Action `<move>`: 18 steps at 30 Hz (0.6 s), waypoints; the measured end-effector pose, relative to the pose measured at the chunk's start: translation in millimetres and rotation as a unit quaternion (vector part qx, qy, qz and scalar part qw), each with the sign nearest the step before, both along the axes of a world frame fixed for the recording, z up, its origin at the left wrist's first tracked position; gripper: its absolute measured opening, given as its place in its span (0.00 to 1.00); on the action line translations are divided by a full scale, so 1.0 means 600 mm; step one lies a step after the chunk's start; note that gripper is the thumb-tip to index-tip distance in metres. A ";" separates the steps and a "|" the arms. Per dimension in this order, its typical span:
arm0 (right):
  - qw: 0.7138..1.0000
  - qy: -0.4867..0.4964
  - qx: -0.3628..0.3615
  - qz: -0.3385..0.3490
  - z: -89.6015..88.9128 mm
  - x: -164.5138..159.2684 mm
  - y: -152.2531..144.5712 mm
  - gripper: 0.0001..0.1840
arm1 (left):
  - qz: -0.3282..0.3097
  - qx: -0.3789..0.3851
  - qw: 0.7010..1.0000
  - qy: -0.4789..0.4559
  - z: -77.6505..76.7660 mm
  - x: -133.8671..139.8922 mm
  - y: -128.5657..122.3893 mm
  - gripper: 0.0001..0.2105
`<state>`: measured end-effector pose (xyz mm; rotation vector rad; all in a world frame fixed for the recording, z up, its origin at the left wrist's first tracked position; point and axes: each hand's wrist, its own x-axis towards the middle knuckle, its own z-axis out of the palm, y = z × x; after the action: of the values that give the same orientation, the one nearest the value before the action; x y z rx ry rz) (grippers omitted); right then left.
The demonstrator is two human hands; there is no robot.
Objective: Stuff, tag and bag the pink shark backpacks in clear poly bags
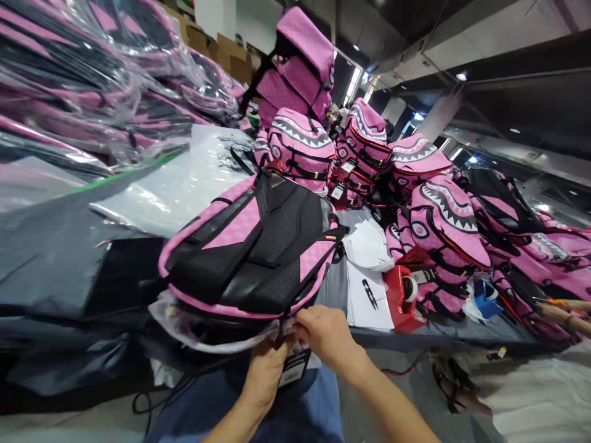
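Note:
A pink and black backpack (272, 246) lies in front of me with its black padded back and straps facing up. A crumpled clear plastic strip (207, 344) runs along its near edge toward my hands. My left hand (268, 369) is closed under the near right corner, its fingertips meeting those of my right hand (325, 338). My right hand is pinched at that same corner; the small thing between the fingers is hidden. Just below the fingers hangs a black tag with a white label (294, 371).
Plastic-wrapped backpacks (92, 92) are piled at left, with clear bags (170, 184) lying nearer. Pink shark-mouth backpacks (447, 215) stand at the back and right. A red tape dispenser (401, 301) sits beside white papers (367, 295). Another person's hand (563, 317) shows at far right.

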<state>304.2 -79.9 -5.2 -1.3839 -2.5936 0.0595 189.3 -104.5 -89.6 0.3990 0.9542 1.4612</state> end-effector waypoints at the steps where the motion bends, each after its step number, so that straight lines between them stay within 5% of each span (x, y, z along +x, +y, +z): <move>1: 0.999 -0.036 0.003 -0.021 -0.004 -0.003 0.007 0.05 | -0.007 0.003 1.000 -0.001 -0.001 0.000 0.000 0.27; 8: 0.986 -0.039 -0.111 -0.115 0.006 -0.011 0.013 0.04 | -0.038 0.005 0.999 -0.032 -0.009 -0.005 -0.007 0.27; 13: 0.961 0.147 -0.222 -0.067 0.014 0.016 0.009 0.05 | 0.023 -0.068 0.997 -0.023 -0.008 -0.001 -0.005 0.26; 18: 0.909 0.304 -0.283 -0.048 -0.021 0.028 0.026 0.06 | 0.020 -0.095 0.992 -0.076 0.012 0.000 -0.005 0.26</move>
<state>320.8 -64.2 -17.7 -1.3495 -2.0369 1.1139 189.6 -107.2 -82.2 0.1271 0.9727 1.4014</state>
